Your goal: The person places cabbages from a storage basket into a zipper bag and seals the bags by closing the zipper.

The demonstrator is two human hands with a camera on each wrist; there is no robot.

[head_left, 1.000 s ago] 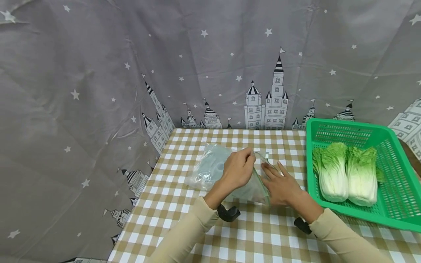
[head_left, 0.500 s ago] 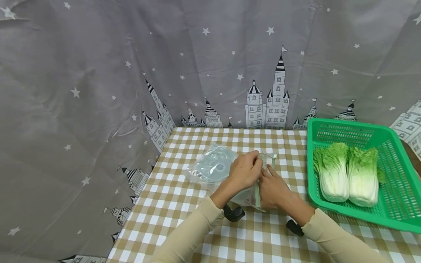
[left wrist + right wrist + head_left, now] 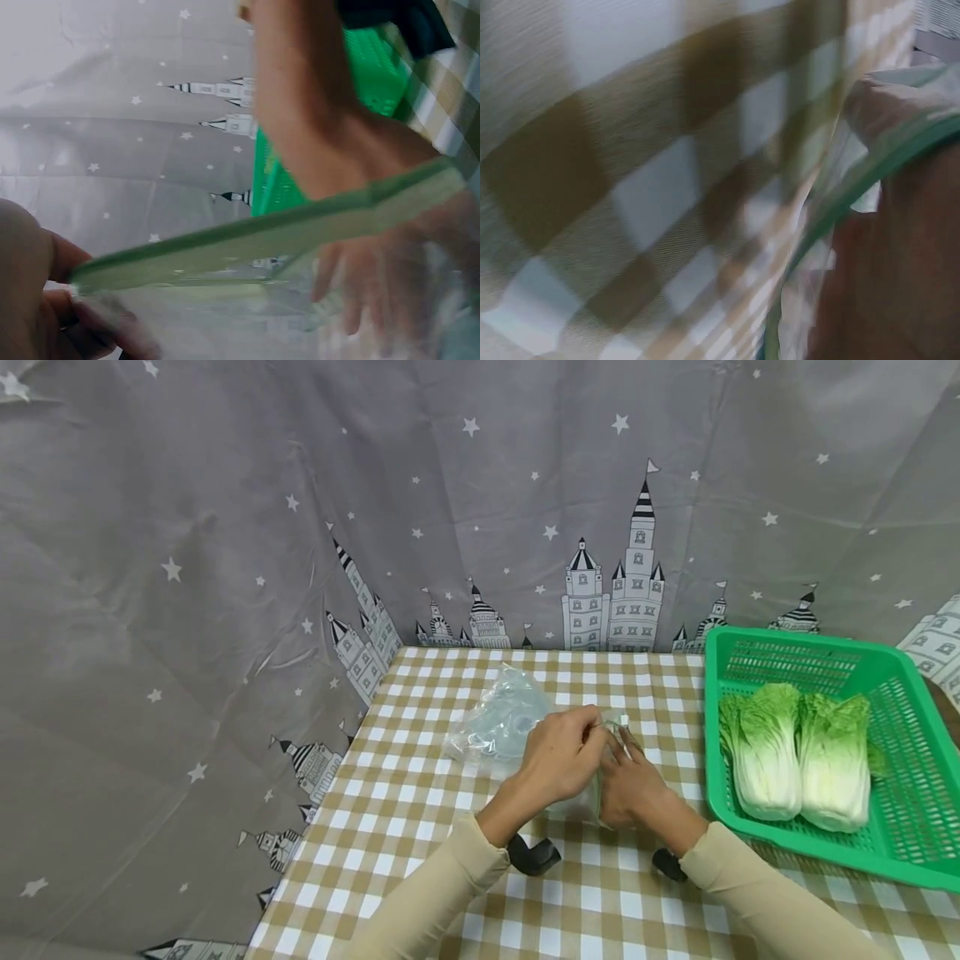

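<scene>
A clear plastic zip bag [image 3: 501,714] with a green-edged mouth lies crumpled on the table in the head view, its mouth facing right. My left hand [image 3: 558,756] pinches the upper edge of that mouth between thumb and fingers. In the left wrist view, the green strip [image 3: 225,244] stretches away from the left fingers. My right hand [image 3: 633,789] reaches in through the mouth, its fingers extended and visible through the clear film in the left wrist view. A green rim [image 3: 840,199] crosses over the back of the right hand in the right wrist view.
A green slotted plastic basket [image 3: 787,852] stands at the right, holding two napa cabbages [image 3: 767,760] side by side. Brown-and-white checked cloth [image 3: 420,877] covers the table. Behind it hangs a grey curtain [image 3: 225,610] printed with castles and stars.
The right hand has moved left and deeper into the bag's mouth. The left hand has shifted slightly right, still pinching the edge, and the bag has bunched up and slid right.
</scene>
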